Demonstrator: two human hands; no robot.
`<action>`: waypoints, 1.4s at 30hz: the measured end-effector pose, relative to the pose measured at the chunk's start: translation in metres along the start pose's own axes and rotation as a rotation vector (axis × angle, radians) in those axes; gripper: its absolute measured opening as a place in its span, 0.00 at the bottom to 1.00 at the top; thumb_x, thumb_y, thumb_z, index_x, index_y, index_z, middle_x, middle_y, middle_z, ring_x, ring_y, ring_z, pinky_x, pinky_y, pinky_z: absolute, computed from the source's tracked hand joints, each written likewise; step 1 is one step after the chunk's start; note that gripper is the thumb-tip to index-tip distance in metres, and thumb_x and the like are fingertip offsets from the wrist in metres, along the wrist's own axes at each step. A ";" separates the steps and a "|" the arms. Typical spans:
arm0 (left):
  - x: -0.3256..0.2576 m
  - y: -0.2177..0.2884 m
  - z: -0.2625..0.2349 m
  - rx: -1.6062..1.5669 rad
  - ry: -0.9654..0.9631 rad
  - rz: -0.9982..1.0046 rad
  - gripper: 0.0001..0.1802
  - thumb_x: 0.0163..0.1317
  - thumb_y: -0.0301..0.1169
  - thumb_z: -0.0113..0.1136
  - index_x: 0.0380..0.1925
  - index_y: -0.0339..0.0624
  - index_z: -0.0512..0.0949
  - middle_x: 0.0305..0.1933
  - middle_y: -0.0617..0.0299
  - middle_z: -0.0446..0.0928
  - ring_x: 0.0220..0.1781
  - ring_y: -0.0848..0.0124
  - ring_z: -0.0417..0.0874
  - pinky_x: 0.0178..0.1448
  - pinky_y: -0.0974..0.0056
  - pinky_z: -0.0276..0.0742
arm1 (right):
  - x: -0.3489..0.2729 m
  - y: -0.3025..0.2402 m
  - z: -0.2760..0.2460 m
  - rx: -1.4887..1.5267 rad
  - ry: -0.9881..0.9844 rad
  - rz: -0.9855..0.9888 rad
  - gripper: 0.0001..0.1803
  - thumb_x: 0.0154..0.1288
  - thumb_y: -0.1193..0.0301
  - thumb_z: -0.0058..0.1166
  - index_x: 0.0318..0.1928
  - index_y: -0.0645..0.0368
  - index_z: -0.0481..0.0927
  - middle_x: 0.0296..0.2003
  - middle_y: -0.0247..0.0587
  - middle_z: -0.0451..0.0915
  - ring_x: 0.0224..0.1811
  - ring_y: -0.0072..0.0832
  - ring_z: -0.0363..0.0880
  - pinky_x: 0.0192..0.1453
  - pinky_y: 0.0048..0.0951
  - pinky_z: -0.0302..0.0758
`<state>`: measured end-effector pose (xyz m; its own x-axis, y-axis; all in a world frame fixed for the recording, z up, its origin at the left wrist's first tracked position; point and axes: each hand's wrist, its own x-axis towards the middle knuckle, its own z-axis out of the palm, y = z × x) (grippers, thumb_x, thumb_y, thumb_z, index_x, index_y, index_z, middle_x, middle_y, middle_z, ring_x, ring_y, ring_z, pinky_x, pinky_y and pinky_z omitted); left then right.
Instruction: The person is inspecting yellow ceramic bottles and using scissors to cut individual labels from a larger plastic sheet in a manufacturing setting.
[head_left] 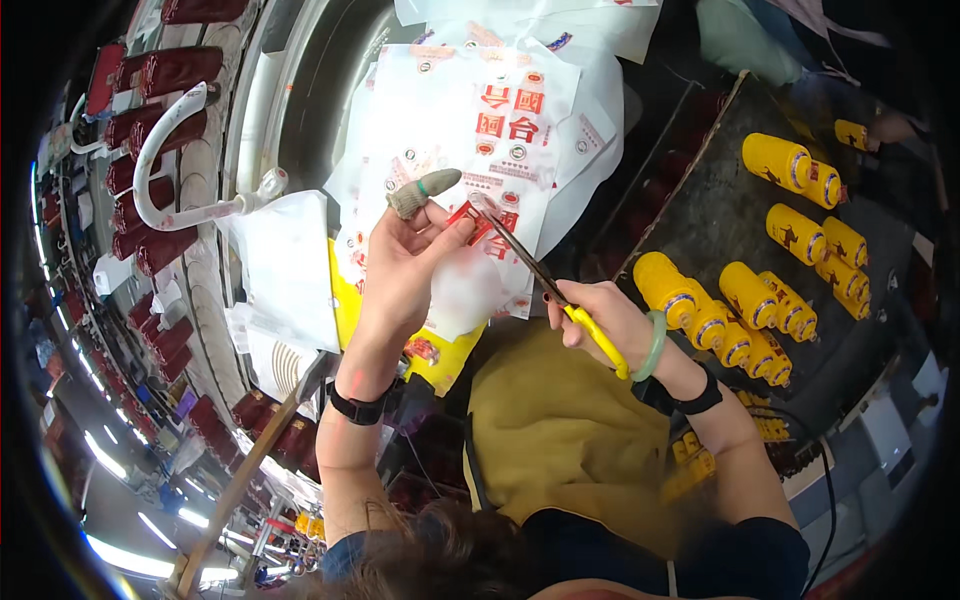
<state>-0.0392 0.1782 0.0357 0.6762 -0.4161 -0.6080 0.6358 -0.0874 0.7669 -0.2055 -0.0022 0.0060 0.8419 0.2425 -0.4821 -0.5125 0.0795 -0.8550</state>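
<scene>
My left hand [400,260] pinches a small red piece [480,222] with printing on it, thumb against fingers. A grey-green knitted finger cover [425,192] with a green band sits over one of its fingers. In my right hand [608,318] are scissors [528,258] with long dark blades and yellow handles. The blade tips lie at the upper edge of the red piece; whether they cut into it is too small to tell. Beneath both hands spread white plastic sheets [440,120] with red print.
On a dark table [690,215] to the right stand and lie several yellow cylinders [748,292]. Another person's hand [890,127] is near a yellow cylinder at the far right. Left are a curved white pipe [145,160], a white plastic bag [285,260] and dark red bundles [165,70].
</scene>
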 end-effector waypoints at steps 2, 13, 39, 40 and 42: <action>0.000 -0.001 -0.002 -0.008 -0.009 -0.018 0.26 0.61 0.17 0.60 0.60 0.29 0.68 0.30 0.69 0.72 0.38 0.76 0.82 0.45 0.72 0.77 | 0.004 0.001 0.000 -0.047 -0.005 -0.044 0.22 0.66 0.54 0.56 0.32 0.63 0.72 0.20 0.28 0.70 0.23 0.15 0.66 0.28 0.21 0.65; -0.005 -0.001 -0.010 0.004 -0.022 0.017 0.29 0.60 0.15 0.59 0.62 0.29 0.64 0.32 0.67 0.71 0.40 0.74 0.83 0.49 0.70 0.79 | 0.013 -0.005 0.002 -0.010 -0.032 -0.012 0.21 0.65 0.58 0.60 0.31 0.66 0.73 0.18 0.47 0.67 0.18 0.34 0.58 0.25 0.32 0.63; -0.006 -0.005 -0.026 0.002 -0.032 0.033 0.31 0.58 0.13 0.59 0.63 0.31 0.64 0.30 0.70 0.68 0.36 0.78 0.80 0.43 0.74 0.75 | 0.028 -0.010 0.005 0.028 -0.138 0.080 0.19 0.68 0.58 0.56 0.31 0.63 0.74 0.17 0.33 0.67 0.20 0.19 0.61 0.25 0.25 0.64; -0.005 -0.006 -0.027 0.002 -0.029 0.033 0.31 0.58 0.13 0.59 0.63 0.31 0.64 0.30 0.70 0.68 0.36 0.78 0.80 0.43 0.74 0.75 | 0.028 -0.009 0.006 0.075 -0.148 0.100 0.20 0.68 0.57 0.56 0.31 0.63 0.74 0.16 0.33 0.66 0.19 0.19 0.60 0.25 0.26 0.64; -0.004 -0.007 -0.029 0.009 -0.012 0.025 0.31 0.58 0.14 0.59 0.64 0.31 0.64 0.30 0.70 0.68 0.36 0.79 0.79 0.42 0.74 0.75 | 0.030 -0.009 0.009 0.122 -0.159 0.120 0.21 0.69 0.56 0.55 0.31 0.63 0.74 0.16 0.32 0.65 0.18 0.20 0.59 0.24 0.26 0.63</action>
<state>-0.0360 0.2064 0.0269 0.6869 -0.4294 -0.5864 0.6156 -0.0852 0.7835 -0.1774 0.0125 0.0007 0.7412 0.4055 -0.5349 -0.6323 0.1544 -0.7591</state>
